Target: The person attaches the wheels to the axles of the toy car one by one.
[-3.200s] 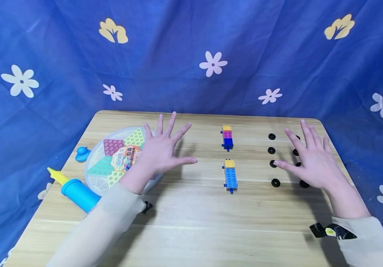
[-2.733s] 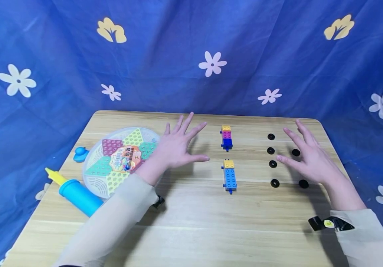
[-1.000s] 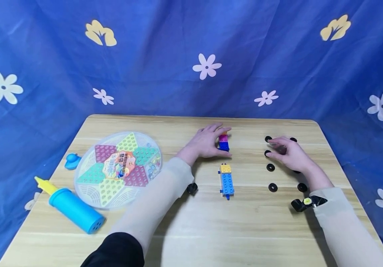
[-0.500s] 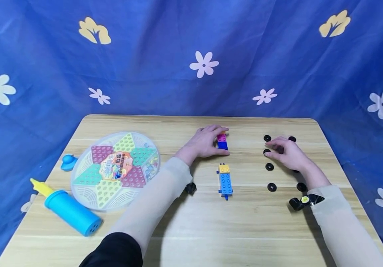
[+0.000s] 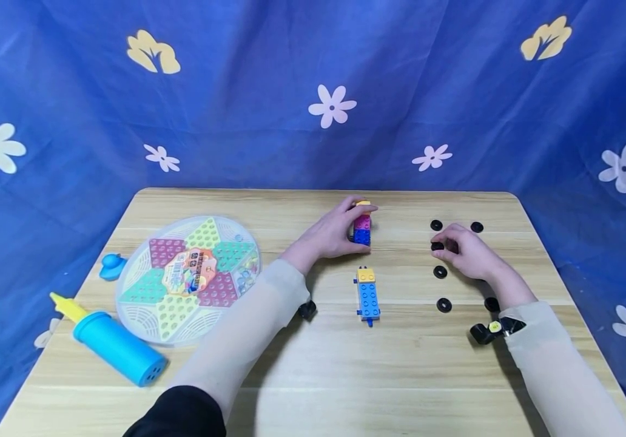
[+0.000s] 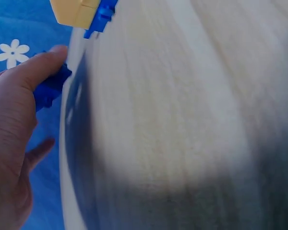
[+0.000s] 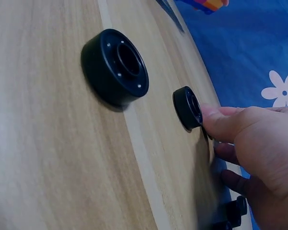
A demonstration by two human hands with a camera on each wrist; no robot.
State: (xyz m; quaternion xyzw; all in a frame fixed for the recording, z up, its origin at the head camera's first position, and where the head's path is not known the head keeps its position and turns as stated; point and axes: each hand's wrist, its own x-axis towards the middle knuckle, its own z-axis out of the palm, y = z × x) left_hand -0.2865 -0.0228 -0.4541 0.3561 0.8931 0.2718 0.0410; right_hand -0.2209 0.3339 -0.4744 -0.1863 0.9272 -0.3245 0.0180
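Note:
My left hand [image 5: 330, 233] grips a toy car chassis of yellow, pink and dark blue building bricks [image 5: 363, 223] near the table's far edge. In the left wrist view only its dark blue end [image 6: 50, 91] shows past the thumb. Closer to me lies a second chassis of light blue and yellow bricks [image 5: 369, 300]. On the right, my right hand [image 5: 464, 250] pinches a black toy wheel [image 5: 437, 246] between thumb and finger; the thumb mostly hides it in the right wrist view. Other wheels lie flat around that hand, including a nearer one [image 7: 116, 67].
A round star-patterned board [image 5: 190, 328] lies on the left of the wooden table [image 5: 346, 388]. Beside it are a blue pump with a yellow nozzle [image 5: 119, 349] and a small blue duck [image 5: 112, 267]. A blue flowered cloth [image 5: 247, 121] hangs behind.
Both hands, spread in the air at first, came down to the far chassis and the wheels. Since half a second ago, the chassis has shifted in the left hand and the wheel has tilted up.

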